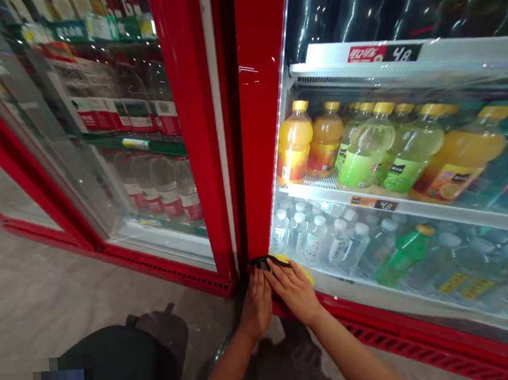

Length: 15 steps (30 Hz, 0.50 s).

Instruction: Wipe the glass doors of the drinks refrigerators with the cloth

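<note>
My left hand (257, 304) and my right hand (292, 285) meet at the lower left corner of a red-framed drinks cooler. Under my right hand's fingers lies a yellow cloth (304, 272) with a dark part along its upper left edge. The right hand's fingers are stretched out and press the cloth against the bottom of the frame. My left hand's fingers are extended close together, their tips on the dark part. Just above the cloth, behind the glass, stand small clear bottles with white caps (316, 238).
A second red-framed cooler (199, 130) stands at the left, holding rows of bottles. Juice bottles with yellow caps (294, 141) fill the right cooler's middle shelf. A dark rounded object (122, 364) is at the lower left, above the grey floor (40, 289).
</note>
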Motion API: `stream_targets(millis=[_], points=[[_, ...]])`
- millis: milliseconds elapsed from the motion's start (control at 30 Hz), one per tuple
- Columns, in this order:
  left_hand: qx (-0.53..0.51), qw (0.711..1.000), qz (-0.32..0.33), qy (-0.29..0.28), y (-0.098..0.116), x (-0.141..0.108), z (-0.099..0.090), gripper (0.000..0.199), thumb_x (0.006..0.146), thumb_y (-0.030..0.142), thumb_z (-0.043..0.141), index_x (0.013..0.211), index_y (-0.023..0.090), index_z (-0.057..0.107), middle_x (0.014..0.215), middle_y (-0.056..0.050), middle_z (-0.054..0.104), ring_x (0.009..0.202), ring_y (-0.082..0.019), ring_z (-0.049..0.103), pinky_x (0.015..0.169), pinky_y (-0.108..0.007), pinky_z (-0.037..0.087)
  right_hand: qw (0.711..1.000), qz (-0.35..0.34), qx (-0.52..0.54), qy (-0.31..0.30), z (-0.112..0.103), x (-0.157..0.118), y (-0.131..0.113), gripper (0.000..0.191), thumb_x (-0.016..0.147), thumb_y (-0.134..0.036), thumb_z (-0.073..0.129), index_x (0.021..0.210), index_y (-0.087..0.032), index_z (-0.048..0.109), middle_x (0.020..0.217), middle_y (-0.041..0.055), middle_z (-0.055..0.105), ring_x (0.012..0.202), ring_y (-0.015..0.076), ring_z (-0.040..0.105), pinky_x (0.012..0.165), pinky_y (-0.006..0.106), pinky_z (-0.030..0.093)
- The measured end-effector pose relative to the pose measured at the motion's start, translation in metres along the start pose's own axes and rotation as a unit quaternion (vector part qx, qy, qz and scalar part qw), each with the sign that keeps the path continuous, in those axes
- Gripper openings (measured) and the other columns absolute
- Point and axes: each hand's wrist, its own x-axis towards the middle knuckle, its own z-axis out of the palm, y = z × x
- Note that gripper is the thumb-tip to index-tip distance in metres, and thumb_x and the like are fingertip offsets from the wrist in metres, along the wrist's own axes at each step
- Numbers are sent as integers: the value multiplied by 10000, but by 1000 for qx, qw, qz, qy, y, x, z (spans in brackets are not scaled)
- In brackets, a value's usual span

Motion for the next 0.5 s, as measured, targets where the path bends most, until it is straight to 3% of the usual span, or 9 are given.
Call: stream_targets(millis=[133,267,400,500], points=[[21,1000,-7,-7,36,-19,12,778,847,36,409,1573,27,130,1534,-247,443,1432,-322,430,1103,-507,482,1000,12,10,5,2,-32,2,357,1025,-206,433,1331,-223,616,1435,32,605,1131,171,625,1225,388,266],[34,999,-9,-14,59,-4,11,750,845,71,434,1559,25,209,1530,-248,451,1430,-331,431,1110,-519,484,1000,23,8,10,-12,-41,15,367,1030,-212,420,1340,-243,614,1413,32,624,1136,180,626,1257,419,179],[-2,1000,-24,-14,47,31,-3,737,859,84,426,1561,34,209,1562,-239,410,1480,-330,339,1160,-537,428,997,69,-5,20,-19,-18,17,396,1023,-211,441,1400,-238,560,1488,83,547,1228,206,587,1252,473,160],[-11,998,-61,-14,31,35,-12,689,872,76,429,1538,23,262,1527,-249,456,1464,-315,378,1140,-533,444,998,66,-4,12,-9,-7,9,420,1005,-207,472,1422,-208,530,1531,118,488,1272,216,564,1232,479,226]])
